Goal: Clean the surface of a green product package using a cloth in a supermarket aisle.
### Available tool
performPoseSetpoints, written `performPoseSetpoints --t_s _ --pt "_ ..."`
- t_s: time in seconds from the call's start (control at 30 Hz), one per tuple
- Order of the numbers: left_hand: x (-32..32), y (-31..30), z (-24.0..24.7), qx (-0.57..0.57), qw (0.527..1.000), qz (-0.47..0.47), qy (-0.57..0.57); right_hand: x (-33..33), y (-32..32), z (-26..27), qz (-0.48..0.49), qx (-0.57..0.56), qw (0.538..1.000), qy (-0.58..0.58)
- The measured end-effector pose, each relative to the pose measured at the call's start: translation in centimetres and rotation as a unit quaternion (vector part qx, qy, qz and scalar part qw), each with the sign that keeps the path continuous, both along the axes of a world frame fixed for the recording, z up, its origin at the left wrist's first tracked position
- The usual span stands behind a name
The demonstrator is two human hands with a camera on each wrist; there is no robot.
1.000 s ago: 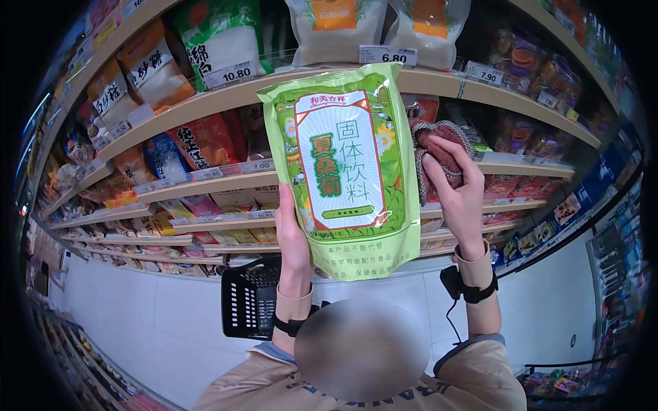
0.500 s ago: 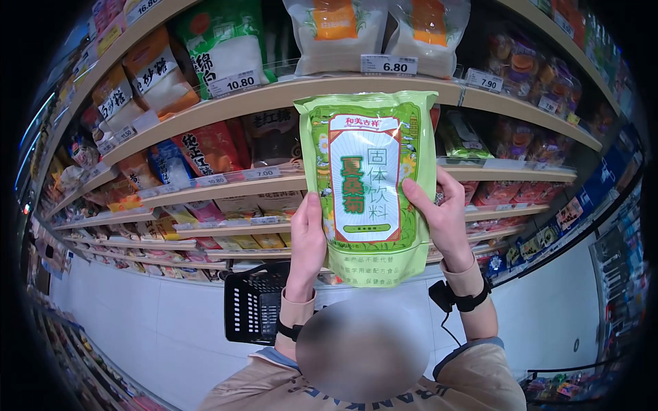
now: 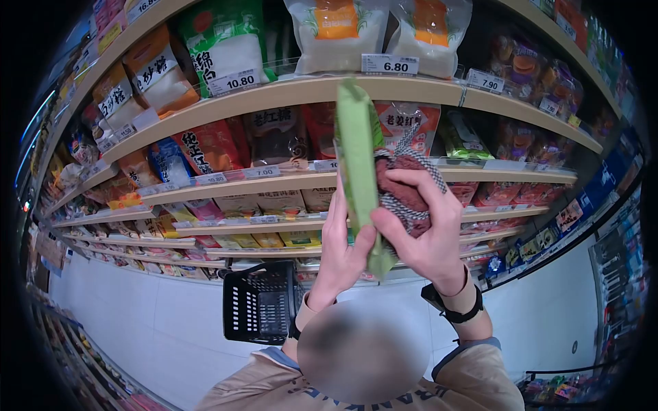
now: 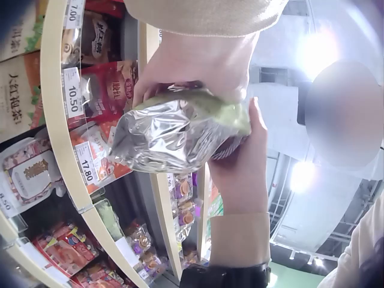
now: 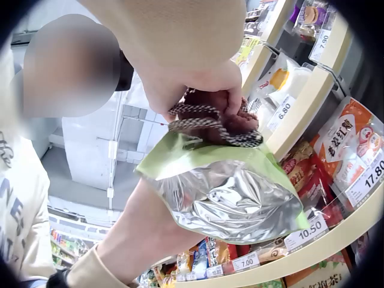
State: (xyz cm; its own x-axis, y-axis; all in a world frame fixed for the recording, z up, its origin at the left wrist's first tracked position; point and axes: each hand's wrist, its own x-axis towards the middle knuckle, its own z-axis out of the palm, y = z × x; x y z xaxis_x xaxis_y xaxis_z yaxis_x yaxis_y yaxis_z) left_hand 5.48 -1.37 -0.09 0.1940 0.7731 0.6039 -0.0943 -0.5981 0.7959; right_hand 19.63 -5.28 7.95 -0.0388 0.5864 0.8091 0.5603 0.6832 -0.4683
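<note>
A light green drink-powder pouch [image 3: 358, 157] stands upright and edge-on in front of the chest in the head view. My left hand [image 3: 339, 240] grips its lower left side, the thumb near the edge. In my right hand [image 3: 435, 229] is a bunched dark red cloth [image 3: 404, 188] with black-and-white checked trim, held against the pouch's right face. The left wrist view shows the pouch's shiny silver base [image 4: 171, 135] between both hands. From the right wrist, the cloth [image 5: 213, 117] lies over the green part of the pouch, fingers curled into it.
Curved shelves [image 3: 439, 89] of bagged sugar and other packets rise in front, with price tags [image 3: 389, 64] along their edges. A black shopping basket [image 3: 257, 301] sits on the pale floor [image 3: 178, 308] at lower left. A rack [image 3: 562, 383] of small goods stands at lower right.
The pouch has turned from facing the camera to edge-on. My right hand has gone from its right edge to the right face, and the cloth, hidden half a second ago, shows again.
</note>
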Motion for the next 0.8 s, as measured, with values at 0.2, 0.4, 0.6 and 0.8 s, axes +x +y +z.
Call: performPoseSetpoints --t_s 0.2,0.4,0.6,0.8 --pt "-1.9 -1.6 -0.6 -0.244 0.913 -0.243 -0.220 -0.9 -0.8 -0.4 0.099 0.015 0.984 -0.146" --pt "-2.6 0.2 -2.0 -0.223 0.806 -0.378 -0.396 0.8 0.2 -0.4 -0.021 0.054 0.982 -0.179" --pt "-2.5 0.9 -2.0 -0.242 0.660 -0.482 -0.522 1.4 1.1 -1.4 -0.091 0.061 0.986 -0.124" --pt "-2.1 1.8 -4.0 -0.216 0.726 -0.441 -0.481 -2.6 -0.9 -1.8 0.012 0.111 0.966 -0.235"
